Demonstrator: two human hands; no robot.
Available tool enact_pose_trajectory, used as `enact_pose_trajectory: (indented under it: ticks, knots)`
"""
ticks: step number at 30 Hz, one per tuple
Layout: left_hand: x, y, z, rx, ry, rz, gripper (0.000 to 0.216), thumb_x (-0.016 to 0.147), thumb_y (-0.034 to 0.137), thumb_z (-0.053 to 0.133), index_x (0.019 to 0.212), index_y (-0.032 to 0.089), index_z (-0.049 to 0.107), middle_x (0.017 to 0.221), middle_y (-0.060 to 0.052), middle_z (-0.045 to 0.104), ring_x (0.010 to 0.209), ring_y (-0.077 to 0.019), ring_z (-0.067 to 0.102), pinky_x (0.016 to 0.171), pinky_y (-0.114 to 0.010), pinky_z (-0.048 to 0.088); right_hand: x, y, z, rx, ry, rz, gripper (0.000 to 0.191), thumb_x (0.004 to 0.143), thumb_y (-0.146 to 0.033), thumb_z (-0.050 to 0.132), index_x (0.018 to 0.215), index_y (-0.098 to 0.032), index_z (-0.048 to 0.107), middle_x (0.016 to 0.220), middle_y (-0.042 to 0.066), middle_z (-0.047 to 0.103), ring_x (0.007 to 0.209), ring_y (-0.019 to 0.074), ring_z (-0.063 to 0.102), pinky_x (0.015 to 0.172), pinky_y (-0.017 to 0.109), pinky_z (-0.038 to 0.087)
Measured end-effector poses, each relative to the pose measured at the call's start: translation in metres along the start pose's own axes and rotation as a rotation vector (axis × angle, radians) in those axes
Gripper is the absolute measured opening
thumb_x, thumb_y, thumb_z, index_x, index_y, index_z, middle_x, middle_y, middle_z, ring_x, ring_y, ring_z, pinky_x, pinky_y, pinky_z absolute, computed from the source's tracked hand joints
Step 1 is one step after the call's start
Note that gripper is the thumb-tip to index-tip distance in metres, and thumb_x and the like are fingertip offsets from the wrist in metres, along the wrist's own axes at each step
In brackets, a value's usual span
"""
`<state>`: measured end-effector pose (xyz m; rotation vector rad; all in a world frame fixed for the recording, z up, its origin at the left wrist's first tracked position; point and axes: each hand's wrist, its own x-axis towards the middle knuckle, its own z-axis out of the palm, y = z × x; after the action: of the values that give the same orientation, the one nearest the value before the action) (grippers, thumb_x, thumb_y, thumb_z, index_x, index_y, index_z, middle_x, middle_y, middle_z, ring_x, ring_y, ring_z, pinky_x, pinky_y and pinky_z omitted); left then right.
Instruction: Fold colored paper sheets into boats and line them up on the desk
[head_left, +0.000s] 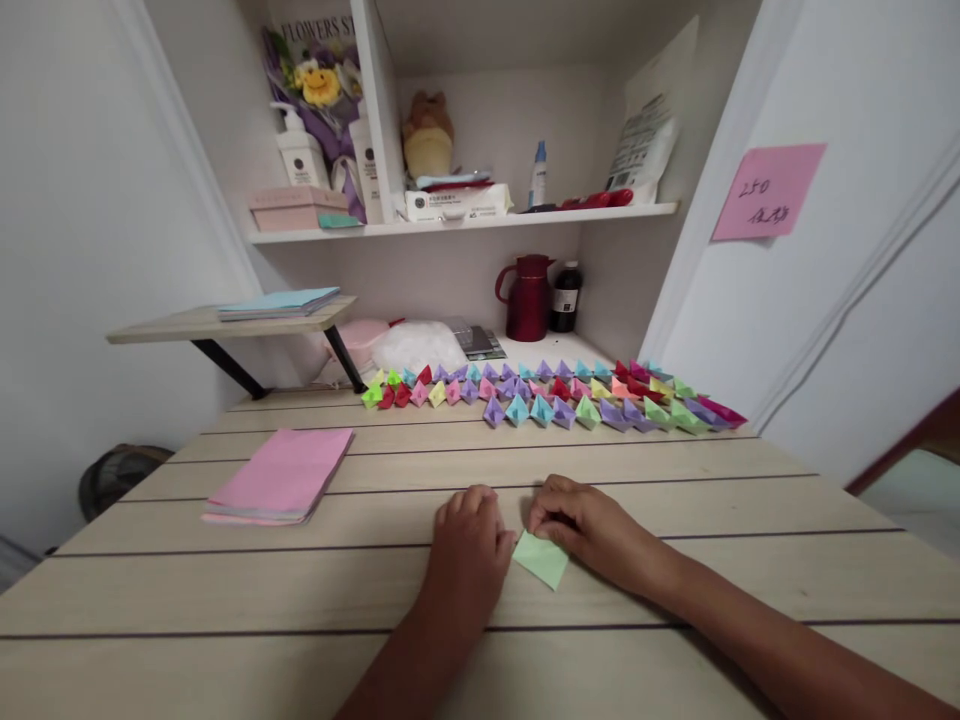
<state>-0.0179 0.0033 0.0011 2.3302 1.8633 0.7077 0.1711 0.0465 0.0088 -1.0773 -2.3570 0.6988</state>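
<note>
A small piece of folded light-green paper point(541, 560) lies on the wooden table between my hands. My right hand point(581, 520) pinches its upper edge between thumb and fingers. On the other side, my left hand point(472, 540) rests on the table with its fingers curled and closed, the thumb at the paper's left corner. My left fingertips are partly hidden, as is the part of the paper under my right fingers.
Rows of colourful folded paper boats point(517, 390) line the table's back. A stack of pink paper point(281, 475) lies left. Blue sheets point(281, 303) sit on a small raised shelf point(172, 325). A red jug point(528, 300) and a dark bottle point(566, 297) stand behind the boats.
</note>
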Motion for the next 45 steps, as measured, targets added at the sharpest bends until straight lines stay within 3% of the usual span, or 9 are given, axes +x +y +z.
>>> enact_pose_trajectory:
  ticks: [5,8,15,22,27,35,37,40,45]
  knots:
    - [-0.024,-0.011,-0.016,0.143,0.122,0.223,0.036,0.091,0.018,0.045,0.125,0.023,0.053,0.146,-0.006,0.044,0.137,-0.0259,0.032,0.109,-0.054,0.025,0.001,0.003,0.001,0.044,0.011,-0.007,0.012,0.083,-0.014,0.060,0.080,-0.022,0.068,0.084,0.001,0.061,0.079,0.0155,0.061,0.073,0.025,0.044]
    - [-0.036,-0.007,-0.016,0.163,-0.034,0.389,0.056,0.092,0.044,0.046,0.144,0.028,0.032,0.151,-0.002,0.036,0.143,-0.0277,0.019,0.112,-0.059,0.017,0.001,0.005,0.001,0.056,0.015,-0.022,0.010,0.083,-0.017,0.061,0.077,-0.021,0.067,0.082,0.002,0.061,0.076,0.0155,0.061,0.069,0.025,0.045]
    - [-0.034,0.005,-0.019,0.174,-0.298,0.292,0.057,0.091,0.059,0.035,0.139,0.030,0.042,0.145,-0.002,0.045,0.137,-0.0300,0.034,0.110,-0.068,0.016,-0.005,0.009,-0.001,0.069,0.022,-0.085,0.015,0.088,-0.024,0.057,0.082,-0.021,0.071,0.086,0.004,0.062,0.080,0.0165,0.061,0.074,0.028,0.048]
    - [-0.035,0.026,-0.005,0.351,-0.172,0.269,0.064,0.082,0.061,0.053,0.132,0.020,0.054,0.138,-0.010,0.053,0.124,-0.0341,0.049,0.113,-0.065,0.014,-0.057,-0.002,-0.014,-0.346,-0.053,-0.177,0.041,0.091,-0.041,0.053,0.132,-0.036,0.053,0.134,0.007,0.052,0.117,0.0289,0.047,0.098,0.048,0.036]
    - [-0.042,0.039,0.006,0.471,-0.072,0.241,0.068,0.078,0.058,0.060,0.125,0.010,0.059,0.129,-0.018,0.059,0.115,-0.0363,0.055,0.113,-0.062,0.017,-0.070,-0.009,-0.016,-0.370,-0.053,-0.108,0.040,0.094,-0.042,0.046,0.133,-0.036,0.052,0.136,0.006,0.052,0.120,0.0286,0.046,0.100,0.049,0.034]
    - [-0.051,0.028,-0.001,0.330,-0.019,0.192,0.053,0.084,0.050,0.059,0.128,0.020,0.057,0.134,-0.011,0.057,0.122,-0.0343,0.051,0.107,-0.067,0.026,-0.033,0.009,-0.026,-0.003,-0.079,0.010,0.031,0.094,-0.038,0.046,0.094,-0.023,0.073,0.105,0.007,0.066,0.100,0.0222,0.058,0.094,0.037,0.041]
    - [-0.051,0.026,-0.002,0.294,-0.031,0.156,0.051,0.085,0.050,0.056,0.129,0.024,0.055,0.137,-0.007,0.054,0.125,-0.0345,0.048,0.105,-0.068,0.028,-0.016,0.011,-0.028,0.021,-0.081,0.055,0.033,0.092,-0.041,0.047,0.107,-0.020,0.068,0.102,0.007,0.065,0.093,0.0208,0.060,0.084,0.033,0.046]
    - [-0.053,0.023,-0.002,0.250,-0.075,0.117,0.051,0.087,0.051,0.052,0.132,0.027,0.051,0.141,-0.004,0.050,0.130,-0.0338,0.043,0.105,-0.069,0.028,0.006,0.009,-0.024,0.005,-0.122,0.090,0.040,0.080,-0.041,0.063,0.113,-0.017,0.064,0.092,0.006,0.063,0.083,0.0198,0.059,0.075,0.030,0.046]
    - [-0.056,0.019,-0.002,0.165,-0.101,0.113,0.045,0.093,0.048,0.040,0.136,0.035,0.045,0.148,0.002,0.041,0.136,-0.0318,0.034,0.106,-0.069,0.026,0.024,0.002,-0.013,-0.010,-0.231,0.115,0.026,0.062,-0.029,0.077,0.083,-0.019,0.065,0.078,-0.001,0.059,0.069,0.0143,0.052,0.059,0.023,0.038]
